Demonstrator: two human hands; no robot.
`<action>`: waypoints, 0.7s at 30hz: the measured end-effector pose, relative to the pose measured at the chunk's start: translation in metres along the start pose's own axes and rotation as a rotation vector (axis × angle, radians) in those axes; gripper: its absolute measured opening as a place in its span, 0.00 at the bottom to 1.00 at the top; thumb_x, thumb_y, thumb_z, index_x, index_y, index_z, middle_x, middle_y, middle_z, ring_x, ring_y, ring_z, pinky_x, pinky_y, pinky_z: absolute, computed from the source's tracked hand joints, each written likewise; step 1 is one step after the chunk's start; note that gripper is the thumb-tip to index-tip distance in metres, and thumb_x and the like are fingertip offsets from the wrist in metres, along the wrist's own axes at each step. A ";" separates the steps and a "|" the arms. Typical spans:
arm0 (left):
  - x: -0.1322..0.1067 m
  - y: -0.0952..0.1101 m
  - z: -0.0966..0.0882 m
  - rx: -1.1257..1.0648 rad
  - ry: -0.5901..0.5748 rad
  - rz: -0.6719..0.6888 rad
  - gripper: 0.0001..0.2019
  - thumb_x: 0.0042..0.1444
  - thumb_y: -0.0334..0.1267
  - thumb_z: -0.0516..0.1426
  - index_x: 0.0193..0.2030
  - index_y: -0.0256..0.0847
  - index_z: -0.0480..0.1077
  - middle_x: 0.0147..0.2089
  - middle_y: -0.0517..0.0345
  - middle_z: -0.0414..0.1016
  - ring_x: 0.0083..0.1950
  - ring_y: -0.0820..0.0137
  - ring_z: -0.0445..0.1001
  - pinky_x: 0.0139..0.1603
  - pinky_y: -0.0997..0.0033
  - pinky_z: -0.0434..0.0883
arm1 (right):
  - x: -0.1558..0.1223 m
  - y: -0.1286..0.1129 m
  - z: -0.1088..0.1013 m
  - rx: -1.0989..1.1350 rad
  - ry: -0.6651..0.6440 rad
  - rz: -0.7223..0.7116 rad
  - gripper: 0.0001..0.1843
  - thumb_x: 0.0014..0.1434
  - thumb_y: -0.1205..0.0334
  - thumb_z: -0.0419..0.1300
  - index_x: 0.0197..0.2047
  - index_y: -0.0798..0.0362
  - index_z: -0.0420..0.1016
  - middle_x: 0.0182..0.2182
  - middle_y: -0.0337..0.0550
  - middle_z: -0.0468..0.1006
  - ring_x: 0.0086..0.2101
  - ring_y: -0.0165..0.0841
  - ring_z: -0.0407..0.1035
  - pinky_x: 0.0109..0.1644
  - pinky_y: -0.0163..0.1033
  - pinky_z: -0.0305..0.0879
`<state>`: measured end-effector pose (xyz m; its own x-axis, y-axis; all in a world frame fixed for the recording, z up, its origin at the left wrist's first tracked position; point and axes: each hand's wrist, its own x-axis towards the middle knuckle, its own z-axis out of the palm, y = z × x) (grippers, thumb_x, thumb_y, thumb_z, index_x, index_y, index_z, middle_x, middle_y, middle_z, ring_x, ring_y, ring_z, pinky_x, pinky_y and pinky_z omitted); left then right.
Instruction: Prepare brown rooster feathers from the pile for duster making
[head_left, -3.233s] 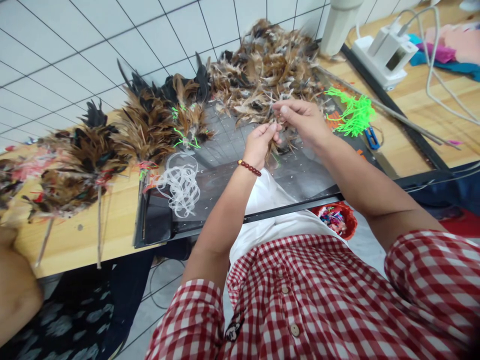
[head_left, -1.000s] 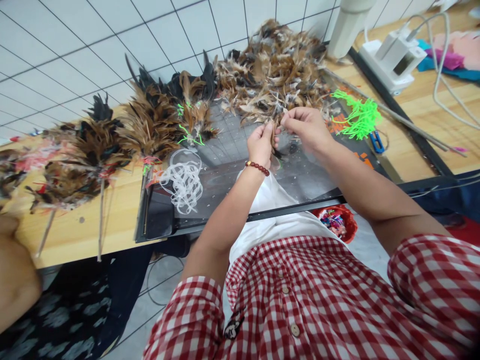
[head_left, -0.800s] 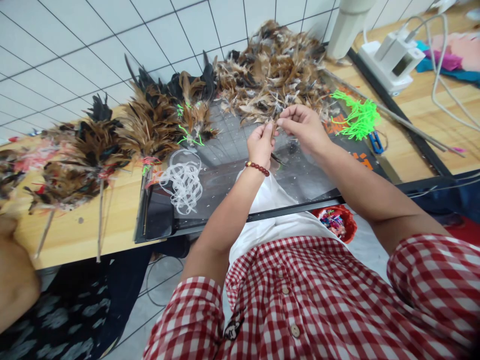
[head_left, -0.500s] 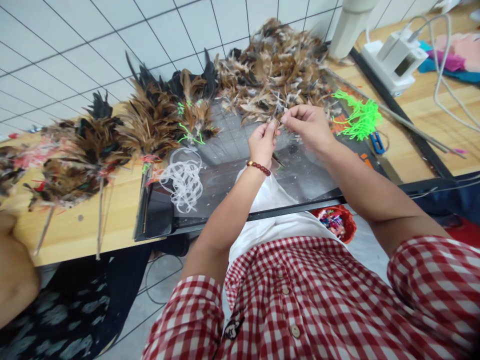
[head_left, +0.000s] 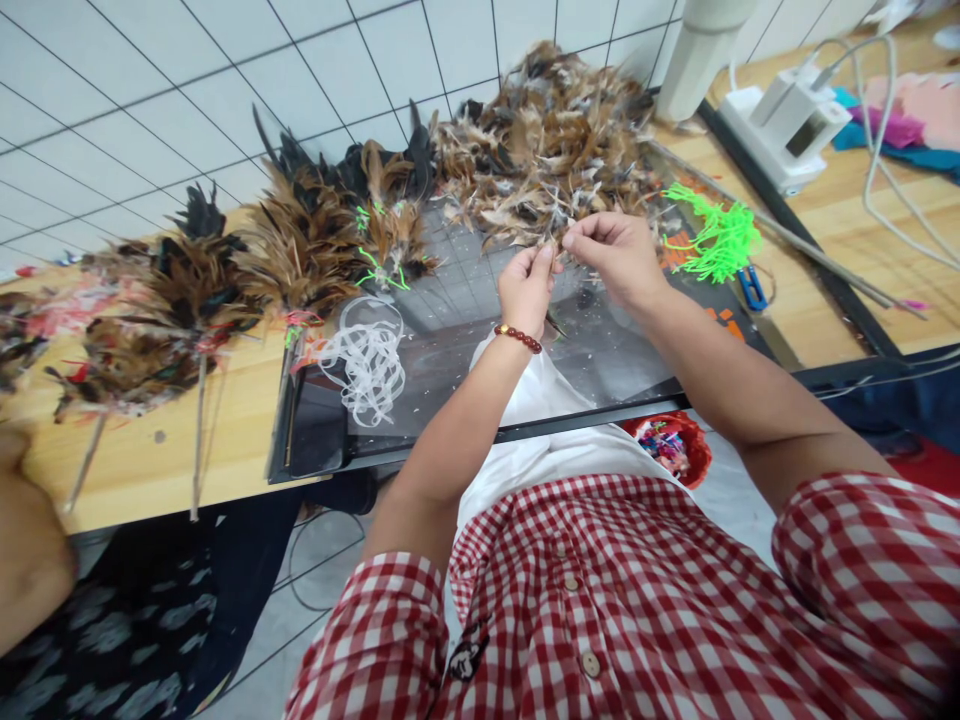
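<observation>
My left hand (head_left: pixel 526 288), with a beaded bracelet on its wrist, is closed in a pinch on a small brown feather (head_left: pixel 553 256). The dark tip of a feather (head_left: pixel 556 322) shows below that hand. Close by on the right, my right hand (head_left: pixel 615 255) has thumb and forefinger pressed together near the feather's upper end; what lies between them is too small to make out. Just beyond both hands spreads a large heap of brown feathers (head_left: pixel 547 140). Bright green cords (head_left: pixel 716 235) lie right of my right hand.
White ribbon (head_left: pixel 367 365) lies tangled on the dark glass board (head_left: pixel 465 375). Feather bunches (head_left: pixel 292 240), some on sticks, stand at left. A blue cutter (head_left: pixel 752 288), a long rod (head_left: pixel 795 235) and a power strip (head_left: pixel 787 125) are at right. Another person's arm (head_left: pixel 30 540) shows at far left.
Both hands stay nearly in place, fingertips still close together. My right hand has shifted very slightly; nothing else has visibly moved.
</observation>
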<state>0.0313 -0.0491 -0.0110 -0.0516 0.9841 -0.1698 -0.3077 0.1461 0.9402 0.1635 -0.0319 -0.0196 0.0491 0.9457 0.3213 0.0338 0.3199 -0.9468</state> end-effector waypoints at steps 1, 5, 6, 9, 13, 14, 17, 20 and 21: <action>0.000 0.000 0.000 0.001 -0.001 0.004 0.11 0.64 0.42 0.66 0.32 0.40 0.75 0.27 0.64 0.73 0.26 0.81 0.63 0.29 0.79 0.61 | 0.000 0.000 0.000 0.002 -0.007 -0.001 0.14 0.56 0.52 0.76 0.31 0.50 0.79 0.29 0.38 0.79 0.34 0.32 0.75 0.42 0.40 0.75; -0.001 0.000 0.000 0.013 -0.018 0.024 0.13 0.63 0.44 0.66 0.32 0.39 0.74 0.27 0.64 0.73 0.25 0.81 0.63 0.29 0.80 0.62 | -0.002 -0.001 0.002 0.018 -0.020 -0.026 0.17 0.53 0.49 0.78 0.31 0.50 0.80 0.29 0.38 0.80 0.32 0.31 0.74 0.40 0.41 0.75; -0.001 0.000 0.000 0.015 -0.021 0.026 0.13 0.63 0.44 0.67 0.32 0.39 0.74 0.27 0.64 0.73 0.25 0.81 0.63 0.29 0.79 0.62 | -0.002 -0.001 0.002 0.019 -0.018 -0.029 0.17 0.53 0.48 0.78 0.31 0.50 0.80 0.29 0.38 0.80 0.32 0.31 0.74 0.40 0.41 0.75; -0.003 0.001 0.001 0.022 -0.030 0.015 0.12 0.62 0.44 0.67 0.33 0.39 0.75 0.26 0.63 0.73 0.25 0.80 0.65 0.28 0.79 0.62 | -0.002 -0.001 0.001 0.025 -0.014 -0.030 0.17 0.54 0.48 0.78 0.30 0.50 0.79 0.29 0.37 0.79 0.31 0.31 0.73 0.39 0.40 0.73; -0.006 0.006 0.001 0.012 -0.047 -0.028 0.11 0.63 0.46 0.66 0.36 0.40 0.77 0.27 0.63 0.74 0.25 0.81 0.64 0.26 0.80 0.59 | 0.000 0.001 -0.003 0.037 -0.013 -0.024 0.18 0.56 0.47 0.76 0.30 0.49 0.77 0.27 0.36 0.74 0.32 0.30 0.71 0.38 0.39 0.71; -0.007 0.007 0.001 0.006 -0.044 -0.041 0.11 0.63 0.46 0.66 0.37 0.40 0.77 0.28 0.63 0.74 0.25 0.82 0.64 0.25 0.81 0.58 | 0.000 0.001 -0.003 0.038 -0.016 -0.023 0.18 0.56 0.47 0.76 0.30 0.50 0.77 0.27 0.36 0.75 0.32 0.30 0.71 0.38 0.39 0.70; -0.009 0.011 0.002 0.009 -0.045 -0.073 0.10 0.64 0.44 0.66 0.37 0.39 0.77 0.28 0.64 0.74 0.24 0.83 0.62 0.25 0.81 0.57 | 0.000 0.001 -0.003 0.050 -0.009 -0.033 0.17 0.54 0.49 0.78 0.30 0.50 0.78 0.29 0.36 0.76 0.31 0.29 0.69 0.38 0.38 0.69; -0.011 0.012 0.002 0.038 -0.069 -0.091 0.11 0.65 0.43 0.65 0.34 0.39 0.76 0.28 0.64 0.73 0.23 0.84 0.61 0.24 0.82 0.56 | -0.001 0.000 -0.002 0.046 0.006 -0.042 0.16 0.52 0.50 0.78 0.29 0.50 0.78 0.29 0.36 0.77 0.31 0.28 0.68 0.38 0.37 0.68; -0.011 0.012 0.002 0.052 -0.077 -0.094 0.12 0.64 0.44 0.65 0.33 0.38 0.75 0.28 0.65 0.73 0.23 0.84 0.61 0.24 0.82 0.55 | -0.001 -0.001 -0.001 0.039 0.008 -0.043 0.17 0.52 0.50 0.78 0.29 0.50 0.78 0.29 0.36 0.77 0.31 0.28 0.68 0.38 0.37 0.68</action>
<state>0.0303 -0.0577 0.0029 0.0485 0.9704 -0.2366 -0.2582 0.2410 0.9355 0.1645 -0.0337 -0.0189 0.0568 0.9306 0.3616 -0.0034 0.3624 -0.9320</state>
